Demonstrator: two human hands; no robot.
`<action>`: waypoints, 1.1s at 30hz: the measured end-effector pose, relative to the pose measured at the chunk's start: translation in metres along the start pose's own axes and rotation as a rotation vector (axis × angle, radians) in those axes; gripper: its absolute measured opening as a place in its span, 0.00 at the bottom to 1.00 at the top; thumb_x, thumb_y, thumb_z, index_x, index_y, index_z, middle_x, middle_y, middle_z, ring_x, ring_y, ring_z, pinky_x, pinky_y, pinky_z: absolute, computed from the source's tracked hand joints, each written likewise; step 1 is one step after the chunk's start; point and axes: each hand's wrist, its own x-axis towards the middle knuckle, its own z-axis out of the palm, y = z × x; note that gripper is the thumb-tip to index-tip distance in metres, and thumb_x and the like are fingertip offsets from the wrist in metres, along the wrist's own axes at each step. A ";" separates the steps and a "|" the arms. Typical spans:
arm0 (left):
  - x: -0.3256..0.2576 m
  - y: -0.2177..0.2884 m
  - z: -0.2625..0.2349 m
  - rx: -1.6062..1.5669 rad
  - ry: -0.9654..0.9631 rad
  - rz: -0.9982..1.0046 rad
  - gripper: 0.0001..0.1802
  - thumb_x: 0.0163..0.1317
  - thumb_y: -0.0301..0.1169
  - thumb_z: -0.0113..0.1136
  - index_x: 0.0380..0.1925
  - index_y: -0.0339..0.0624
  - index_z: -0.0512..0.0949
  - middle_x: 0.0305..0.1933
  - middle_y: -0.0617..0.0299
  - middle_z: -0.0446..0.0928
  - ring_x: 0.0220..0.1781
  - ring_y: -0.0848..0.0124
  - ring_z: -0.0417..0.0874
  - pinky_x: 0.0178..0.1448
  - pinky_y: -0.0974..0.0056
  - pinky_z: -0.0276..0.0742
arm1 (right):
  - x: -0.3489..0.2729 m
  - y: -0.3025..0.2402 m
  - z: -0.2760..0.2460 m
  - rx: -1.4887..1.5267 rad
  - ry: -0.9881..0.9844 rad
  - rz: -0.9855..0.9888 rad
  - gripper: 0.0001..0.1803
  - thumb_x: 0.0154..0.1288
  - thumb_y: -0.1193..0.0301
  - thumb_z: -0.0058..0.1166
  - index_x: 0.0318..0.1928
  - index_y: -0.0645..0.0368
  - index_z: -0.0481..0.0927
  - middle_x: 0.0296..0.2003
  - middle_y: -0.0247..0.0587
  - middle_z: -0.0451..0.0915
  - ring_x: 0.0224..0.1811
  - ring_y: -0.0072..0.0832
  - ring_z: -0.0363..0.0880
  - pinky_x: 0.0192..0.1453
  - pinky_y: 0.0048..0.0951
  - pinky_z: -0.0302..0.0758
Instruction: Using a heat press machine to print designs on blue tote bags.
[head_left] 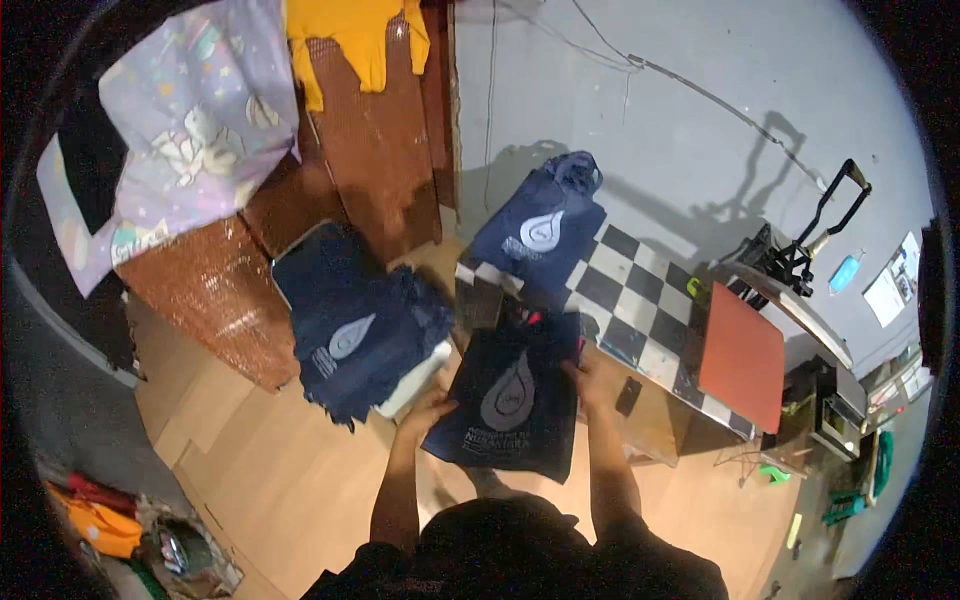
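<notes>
Held out flat before me is a dark navy fabric bag [540, 400] with a pale drop-shaped print. My left hand [428, 412] grips its left edge, while my right hand [585, 385] closes on the right edge. To the left lies a stack of similar navy bags [390, 345], with ragged dark edges and something white under its near right corner. Another navy bag [530, 230], with looped handles at its top, rests beyond on the checkered table against the wall.
The black-and-white checkered table [640, 290] extends rightward to an orange-red board [742, 358]. A dark phone-like object [629, 396] is by the table's front side. Brown panels [385, 150] stand at the back left, with a lilac patterned cloth [200, 130] and a yellow garment [355, 40] draped over them.
</notes>
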 end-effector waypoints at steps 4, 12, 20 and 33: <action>0.046 0.076 -0.010 0.144 0.050 0.105 0.08 0.62 0.26 0.66 0.40 0.41 0.79 0.36 0.69 0.79 0.40 0.77 0.78 0.47 0.70 0.73 | 0.056 0.012 0.003 -0.216 0.034 -0.165 0.13 0.66 0.69 0.61 0.47 0.65 0.82 0.36 0.33 0.83 0.37 0.20 0.74 0.42 0.29 0.73; 0.132 0.237 0.001 0.180 -0.051 0.420 0.13 0.63 0.21 0.64 0.45 0.41 0.74 0.37 0.73 0.74 0.41 0.83 0.71 0.47 0.74 0.67 | 0.137 -0.142 -0.023 -0.106 0.130 -0.374 0.04 0.71 0.74 0.55 0.39 0.62 0.78 0.27 0.23 0.73 0.30 0.15 0.64 0.35 0.21 0.64; 0.296 0.313 0.025 0.100 -0.022 0.703 0.17 0.63 0.25 0.66 0.51 0.38 0.74 0.45 0.64 0.78 0.46 0.76 0.76 0.53 0.70 0.71 | 0.277 -0.210 -0.035 0.143 0.383 -0.443 0.09 0.72 0.68 0.57 0.40 0.63 0.78 0.24 0.22 0.68 0.25 0.13 0.61 0.29 0.20 0.59; 0.541 0.173 0.003 0.927 0.227 0.487 0.17 0.65 0.36 0.62 0.49 0.38 0.76 0.46 0.46 0.82 0.48 0.47 0.83 0.49 0.50 0.77 | 0.429 0.055 -0.027 -0.695 0.556 0.060 0.34 0.57 0.53 0.68 0.56 0.64 0.75 0.39 0.53 0.85 0.44 0.46 0.85 0.50 0.40 0.80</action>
